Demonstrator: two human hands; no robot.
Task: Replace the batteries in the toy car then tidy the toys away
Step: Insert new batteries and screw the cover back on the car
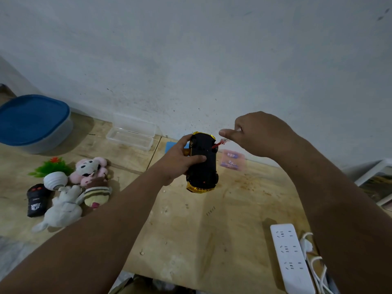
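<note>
A: Toy car (202, 164), position?
B: Held above the wooden bench (191, 230) near its far edge, underside up, black chassis showing, gold body at both ends. Left hand (180, 160) wraps it, thumb across the chassis.
A: Right hand (254, 134)?
B: Raised just right of the car's far end, fingers curled, pinching a small red-handled screwdriver (220, 143); its tip meets the chassis. Blurred, so the grip detail is unclear.
A: Other toys?
B: Left edge: black remote (37, 200), white plush (63, 211), pink plush (89, 169), striped plush (97, 193), a green plastic plant (52, 166).
A: Far edge?
B: Blue-lidded tub (34, 122) at the far left corner, clear open box (132, 132) against the wall, battery pack (232, 159) behind the car.
A: Near right corner?
B: White power strip (290, 257) with cable.
</note>
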